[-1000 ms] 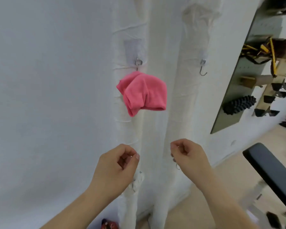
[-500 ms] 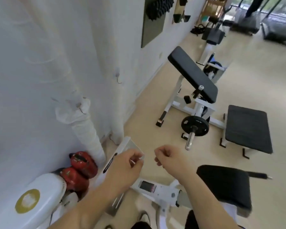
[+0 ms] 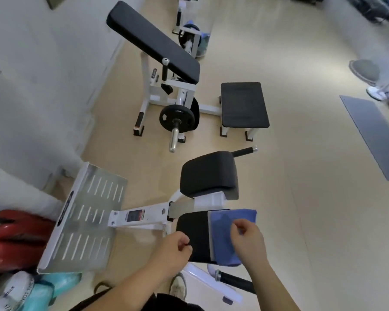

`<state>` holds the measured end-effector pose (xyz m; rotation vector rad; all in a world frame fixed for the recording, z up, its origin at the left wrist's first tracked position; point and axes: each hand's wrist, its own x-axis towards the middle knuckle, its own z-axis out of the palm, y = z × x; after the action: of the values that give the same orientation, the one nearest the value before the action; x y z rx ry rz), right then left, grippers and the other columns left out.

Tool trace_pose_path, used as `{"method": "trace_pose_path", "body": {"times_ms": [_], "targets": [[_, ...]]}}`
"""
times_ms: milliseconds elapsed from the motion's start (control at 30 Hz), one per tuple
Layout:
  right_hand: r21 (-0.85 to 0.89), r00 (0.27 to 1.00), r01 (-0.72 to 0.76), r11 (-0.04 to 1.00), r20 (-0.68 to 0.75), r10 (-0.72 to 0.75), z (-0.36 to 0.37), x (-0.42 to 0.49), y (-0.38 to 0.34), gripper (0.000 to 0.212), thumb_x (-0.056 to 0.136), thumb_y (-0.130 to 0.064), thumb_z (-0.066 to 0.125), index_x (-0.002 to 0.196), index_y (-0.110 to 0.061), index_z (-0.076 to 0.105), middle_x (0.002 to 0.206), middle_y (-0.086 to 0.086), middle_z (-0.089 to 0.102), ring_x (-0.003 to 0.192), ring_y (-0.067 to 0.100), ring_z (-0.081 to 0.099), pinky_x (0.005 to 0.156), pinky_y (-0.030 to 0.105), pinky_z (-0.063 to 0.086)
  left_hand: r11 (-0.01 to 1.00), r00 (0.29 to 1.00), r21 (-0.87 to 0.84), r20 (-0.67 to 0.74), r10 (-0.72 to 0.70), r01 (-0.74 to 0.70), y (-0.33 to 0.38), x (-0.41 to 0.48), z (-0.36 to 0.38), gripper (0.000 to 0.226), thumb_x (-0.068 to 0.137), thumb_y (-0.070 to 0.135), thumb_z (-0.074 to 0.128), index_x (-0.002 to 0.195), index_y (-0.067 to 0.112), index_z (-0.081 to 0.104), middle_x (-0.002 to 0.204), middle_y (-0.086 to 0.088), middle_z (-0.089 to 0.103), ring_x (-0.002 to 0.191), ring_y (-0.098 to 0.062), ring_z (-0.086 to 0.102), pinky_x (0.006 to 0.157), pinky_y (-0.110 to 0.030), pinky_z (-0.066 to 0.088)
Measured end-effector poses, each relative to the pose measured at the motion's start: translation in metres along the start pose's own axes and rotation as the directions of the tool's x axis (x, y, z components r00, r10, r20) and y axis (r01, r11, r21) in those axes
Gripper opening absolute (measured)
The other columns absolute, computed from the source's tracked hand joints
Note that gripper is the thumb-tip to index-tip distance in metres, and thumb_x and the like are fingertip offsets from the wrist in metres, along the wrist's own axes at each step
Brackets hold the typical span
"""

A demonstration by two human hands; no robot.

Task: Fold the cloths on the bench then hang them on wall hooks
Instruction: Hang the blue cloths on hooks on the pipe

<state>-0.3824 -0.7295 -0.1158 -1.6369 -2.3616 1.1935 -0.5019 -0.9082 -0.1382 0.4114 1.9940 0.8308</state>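
Note:
A blue cloth (image 3: 225,223) lies over the right part of a black bench pad (image 3: 193,234) just below me, with a grey cloth edge (image 3: 209,234) showing along its left side. My right hand (image 3: 247,241) hovers over the blue cloth with fingers loosely curled and nothing in them. My left hand (image 3: 173,250) hangs by the pad's left edge, fingers curled shut and holding nothing. The wall hooks and the pink cloth are out of view.
A second black pad (image 3: 209,173) sits just beyond. A metal footplate (image 3: 88,221) is to the left, with red gear (image 3: 11,236) and teal rolls (image 3: 47,288) beside it. A weight machine (image 3: 166,90) and a small bench (image 3: 244,106) stand further off. The white wall (image 3: 32,86) is at left.
My view has swung from the wall with the hung pink cloth down to the floor and bench. Both hands have dropped over the bench pad with the blue cloth.

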Motion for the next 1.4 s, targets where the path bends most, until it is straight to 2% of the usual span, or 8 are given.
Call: {"method": "trace_pose_path", "body": {"times_ms": [167,367,533,633,767,933,1133,1400], "targets": [[-0.046,0.98,-0.022,0.999,0.197,0.03,-0.031,0.019,0.069,0.035,0.1,-0.022,0.056,0.135,-0.02,0.061,0.132,-0.001,0.061,0.12,0.02,0.06,0.102,0.033,0.049,0.998,0.997,-0.006,0.043,-0.058,0.059,0.021,0.014,0.072,0.014,0.097,0.03,0.064,0.11,0.033,0.062,0.108,0.013,0.064,0.105,-0.009,0.062,0.096,-0.027,0.051],[-0.097,0.95,0.087,0.992,0.307,-0.053,-0.022,0.023,0.092,0.05,0.098,-0.03,0.062,0.146,-0.022,0.051,0.15,-0.002,0.044,0.136,0.019,0.046,0.117,0.033,0.038,0.967,0.991,-0.216,0.048,-0.124,0.132,0.044,0.033,0.095,0.013,0.096,0.023,0.069,0.102,0.03,0.06,0.101,0.004,0.069,0.094,-0.009,0.067,0.083,-0.025,0.056],[0.086,0.948,0.023,0.996,0.314,-0.049,-0.028,0.026,0.102,0.035,0.1,-0.017,0.062,0.134,-0.025,0.057,0.139,0.0,0.046,0.126,0.015,0.048,0.117,0.036,0.04,0.893,0.973,-0.386,0.102,-0.207,0.231,0.059,0.041,0.112,0.021,0.087,0.021,0.08,0.104,0.013,0.07,0.104,-0.01,0.075,0.094,-0.026,0.075,0.084,-0.047,0.064],[0.224,0.981,-0.089,0.97,0.188,0.046,-0.045,0.026,0.102,0.022,0.101,-0.01,0.058,0.12,-0.016,0.066,0.121,0.012,0.063,0.113,0.027,0.062,0.096,0.037,0.053,0.892,0.976,-0.405,0.161,-0.148,0.202,0.074,0.039,0.125,0.024,0.082,0.02,0.081,0.102,0.013,0.07,0.105,-0.009,0.075,0.098,-0.026,0.074,0.089,-0.05,0.062],[0.324,0.996,-0.084,0.942,-0.012,0.093,-0.076,0.026,0.096,0.033,0.097,-0.01,0.059,0.126,-0.025,0.064,0.129,-0.002,0.065,0.12,0.017,0.061,0.098,0.033,0.05,0.882,0.954,-0.448,0.299,-0.006,0.146,0.11,0.027,0.131,0.022,0.081,0.024,0.078,0.1,0.017,0.069,0.108,-0.011,0.073,0.104,-0.027,0.072,0.093,-0.042,0.058],[0.316,0.991,0.108,0.943,0.036,-0.126,-0.122,0.032,0.046,0.066,0.085,0.006,0.058,0.14,-0.029,0.054,0.134,-0.016,0.052,0.115,-0.002,0.053,0.092,0.015,0.043,0.873,0.932,-0.483,0.343,0.119,0.067,0.125,0.008,0.089,0.039,0.073,0.016,0.071,0.109,0.006,0.064,0.111,-0.024,0.067,0.093,-0.029,0.066,0.083,-0.041,0.051],[0.321,0.788,0.255,0.912,0.477,-0.388,-0.118,0.03,-0.029,0.065,0.087,-0.003,0.07,0.132,-0.048,0.055,0.122,-0.028,0.065,0.115,-0.004,0.062,0.094,0.024,0.058,0.899,0.957,-0.413,0.171,0.234,-0.146,0.123,-0.029,-0.002,0.024,0.067,0.008,0.061,0.082,0.024,0.069,0.08,-0.004,0.06,0.077,-0.014,0.055,0.069,-0.024,0.047],[0.363,0.477,0.417,0.834,0.693,-0.54,-0.032,0.004,-0.16,0.022,0.085,-0.019,0.082,0.104,-0.02,0.073,0.099,0.008,0.075,0.095,0.021,0.073,0.085,0.041,0.062,0.897,0.948,-0.346,-0.257,0.19,-0.274,0.055,-0.102,-0.139,0.037,0.083,-0.01,0.064,0.099,0.021,0.078,0.098,-0.007,0.077,0.093,-0.016,0.072,0.083,-0.028,0.058]]}}
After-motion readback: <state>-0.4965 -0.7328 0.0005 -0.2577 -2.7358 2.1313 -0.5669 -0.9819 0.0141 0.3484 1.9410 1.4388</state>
